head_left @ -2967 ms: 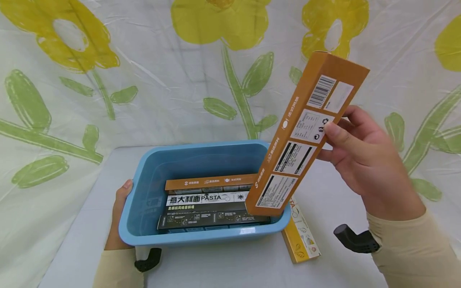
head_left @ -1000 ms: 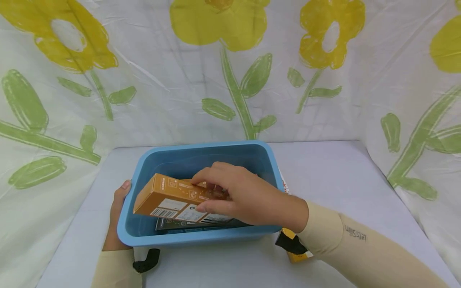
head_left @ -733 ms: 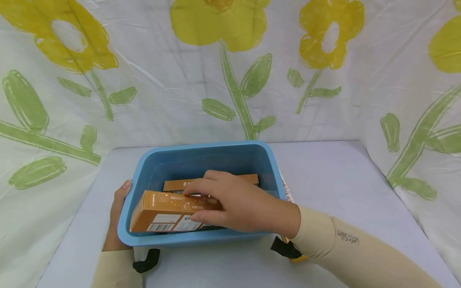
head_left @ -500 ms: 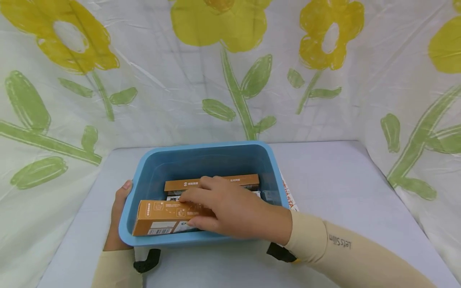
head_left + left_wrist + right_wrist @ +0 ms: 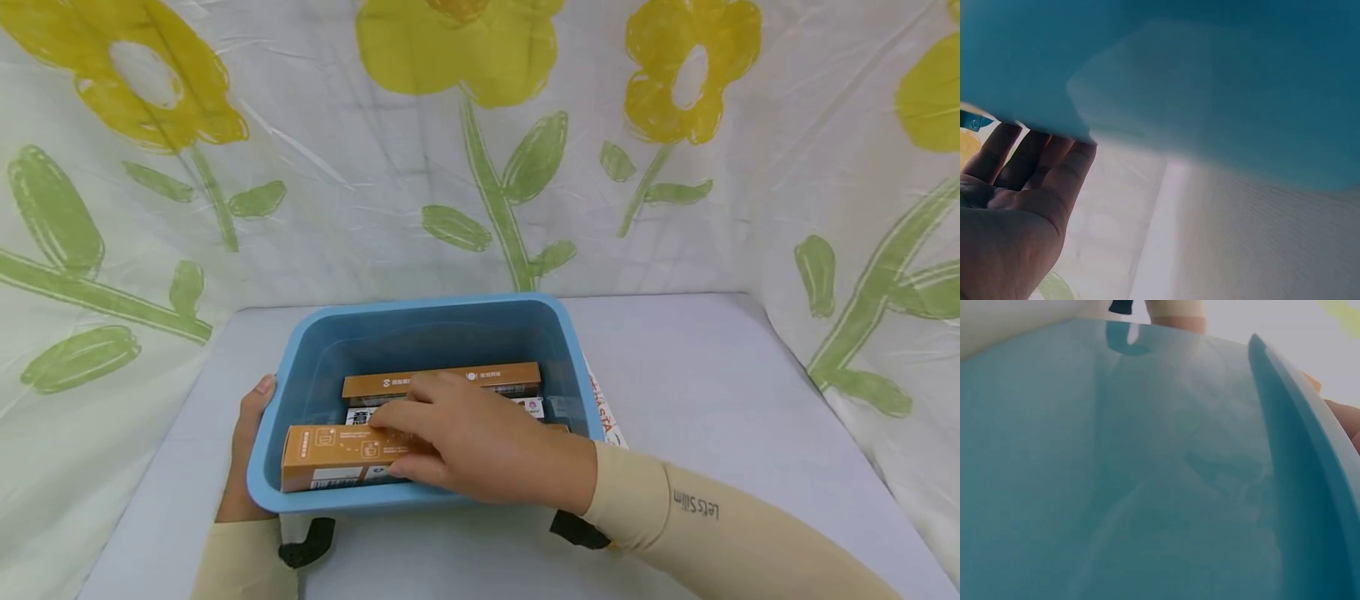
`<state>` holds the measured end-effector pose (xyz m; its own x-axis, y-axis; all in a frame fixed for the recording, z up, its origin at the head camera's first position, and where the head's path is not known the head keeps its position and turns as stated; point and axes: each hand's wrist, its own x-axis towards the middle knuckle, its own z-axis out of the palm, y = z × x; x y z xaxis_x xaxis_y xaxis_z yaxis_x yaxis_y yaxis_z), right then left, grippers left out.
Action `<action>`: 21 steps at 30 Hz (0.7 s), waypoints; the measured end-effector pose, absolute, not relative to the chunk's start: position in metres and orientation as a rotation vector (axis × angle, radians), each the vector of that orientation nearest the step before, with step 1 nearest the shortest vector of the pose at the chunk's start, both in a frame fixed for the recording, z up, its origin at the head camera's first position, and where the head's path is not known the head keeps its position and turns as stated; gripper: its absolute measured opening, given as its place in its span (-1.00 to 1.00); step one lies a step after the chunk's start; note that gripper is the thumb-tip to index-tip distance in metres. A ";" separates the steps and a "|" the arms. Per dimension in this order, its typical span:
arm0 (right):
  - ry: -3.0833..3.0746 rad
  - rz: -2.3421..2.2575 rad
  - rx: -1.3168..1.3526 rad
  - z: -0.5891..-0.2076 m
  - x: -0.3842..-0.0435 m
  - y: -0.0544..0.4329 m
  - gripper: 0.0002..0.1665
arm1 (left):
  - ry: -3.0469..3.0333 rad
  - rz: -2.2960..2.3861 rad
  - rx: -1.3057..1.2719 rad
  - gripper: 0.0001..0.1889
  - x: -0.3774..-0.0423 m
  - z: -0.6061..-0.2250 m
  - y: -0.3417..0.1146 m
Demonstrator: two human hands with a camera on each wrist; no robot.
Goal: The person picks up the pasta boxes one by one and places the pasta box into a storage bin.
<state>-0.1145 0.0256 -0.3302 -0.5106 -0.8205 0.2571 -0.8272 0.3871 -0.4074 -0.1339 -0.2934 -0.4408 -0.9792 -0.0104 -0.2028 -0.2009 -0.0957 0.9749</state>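
In the head view my right hand [image 5: 480, 442] reaches into the blue plastic bin [image 5: 420, 306]. It grips an orange pasta box [image 5: 330, 450] from above, fingers on the top and thumb on the near printed side. The box lies lengthwise along the bin's front wall; the hand covers much of its right part. Behind it lie a white-labelled pasta box [image 5: 358, 415] and another orange box [image 5: 375, 383] at the back. My left hand [image 5: 251, 433] supports the bin's left side. In the left wrist view its fingers [image 5: 1063, 178] extend up against the bin, their tips hidden.
A yellow and white pasta box [image 5: 606, 417] lies on the white table [image 5: 690, 358] just right of the bin, mostly hidden by the bin and right arm. Flower-printed cloth [image 5: 337, 208] hangs behind the table. A black camera mount [image 5: 307, 542] juts from the left wrist.
My right hand has brought the orange pasta box from above the right side down into the bin, lowering and levelling it over the black box at the front. The left hand stays put.
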 end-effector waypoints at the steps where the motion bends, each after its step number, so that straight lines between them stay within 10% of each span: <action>1: -2.606 0.776 1.547 -0.330 -0.115 0.025 -0.51 | 2.023 2.221 -0.241 -0.15 -0.134 -0.441 -0.293; 21: -2.776 0.825 1.472 -0.327 -0.116 0.035 -0.52 | 2.045 2.284 -0.138 -0.48 -0.133 -0.450 -0.294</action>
